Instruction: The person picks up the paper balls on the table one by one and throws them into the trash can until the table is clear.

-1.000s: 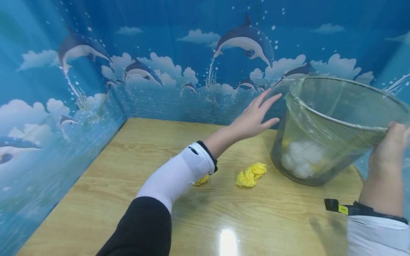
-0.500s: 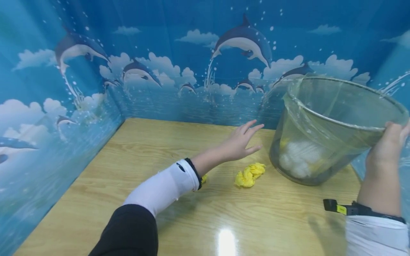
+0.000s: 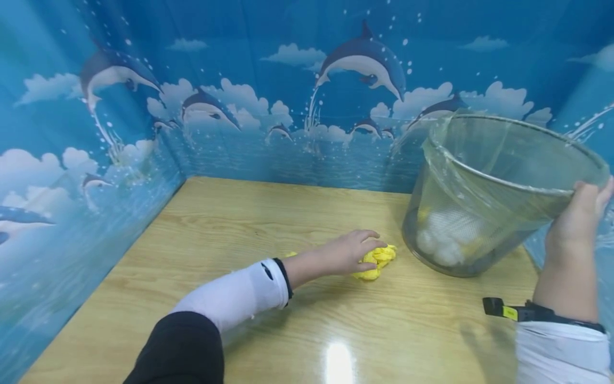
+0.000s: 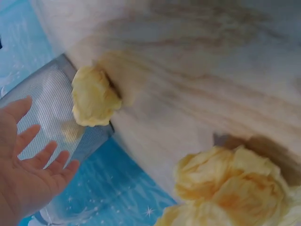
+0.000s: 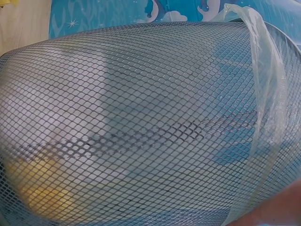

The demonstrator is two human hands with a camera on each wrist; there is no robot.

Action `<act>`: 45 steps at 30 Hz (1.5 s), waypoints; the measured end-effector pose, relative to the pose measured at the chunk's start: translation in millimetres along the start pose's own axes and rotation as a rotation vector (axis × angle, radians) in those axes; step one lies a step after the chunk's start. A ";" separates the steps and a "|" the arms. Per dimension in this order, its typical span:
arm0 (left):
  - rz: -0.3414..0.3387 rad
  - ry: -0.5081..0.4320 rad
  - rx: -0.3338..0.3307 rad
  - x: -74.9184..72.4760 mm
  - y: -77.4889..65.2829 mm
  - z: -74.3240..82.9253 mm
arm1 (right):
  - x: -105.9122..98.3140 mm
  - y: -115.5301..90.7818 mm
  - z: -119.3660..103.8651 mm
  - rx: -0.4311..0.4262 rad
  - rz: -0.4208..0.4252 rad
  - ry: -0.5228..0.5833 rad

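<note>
My left hand [image 3: 347,253] reaches over a crumpled yellow paper [image 3: 384,257] on the table, its fingers spread and slightly bent. The left wrist view shows that hand [image 4: 33,172] with parted fingers and the yellow paper [image 4: 95,96] apart from them. A second crumpled yellow paper [image 4: 230,183] lies nearer that camera; in the head view my forearm mostly hides it. My right hand [image 3: 578,221] grips the rim of a mesh wastebasket [image 3: 416,226], which stands tilted toward the right. A thin clear liner [image 3: 455,176] folds over its rim. White and yellow crumpled pieces [image 3: 446,234] show inside through the mesh.
The wood-patterned table [image 3: 408,330] meets a blue dolphin-print curtain [image 3: 268,154] at the back and sides. A bright light reflection lies near the table's front. The basket occupies the back right corner.
My left hand has come down and back from beside the basket to the yellow paper. My right hand keeps its grip on the rim, and the basket stays put.
</note>
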State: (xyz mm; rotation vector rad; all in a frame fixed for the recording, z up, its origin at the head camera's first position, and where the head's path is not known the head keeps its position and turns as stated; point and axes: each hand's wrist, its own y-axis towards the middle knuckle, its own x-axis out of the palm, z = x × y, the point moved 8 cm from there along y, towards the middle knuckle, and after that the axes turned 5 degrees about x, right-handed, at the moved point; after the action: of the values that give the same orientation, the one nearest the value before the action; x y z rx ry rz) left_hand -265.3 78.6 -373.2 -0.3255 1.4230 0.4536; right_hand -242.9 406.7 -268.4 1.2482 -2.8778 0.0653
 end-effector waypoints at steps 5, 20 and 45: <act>-0.054 0.054 0.057 14.5 0.0 6.4 | 0.0 -2.0 0.4 0.011 0.009 -0.001; -0.235 0.010 0.056 51.4 -1.3 8.4 | 1.1 3.2 2.6 0.015 -0.012 -0.007; -0.288 0.000 0.048 60.1 -6.3 9.6 | 0.1 3.0 1.7 0.023 -0.007 0.000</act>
State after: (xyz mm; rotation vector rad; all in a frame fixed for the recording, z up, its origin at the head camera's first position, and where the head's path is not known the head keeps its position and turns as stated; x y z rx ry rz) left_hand -248.7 84.1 -431.8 -0.4836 1.3587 0.1846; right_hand -245.1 408.6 -270.2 1.2618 -2.8803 0.0980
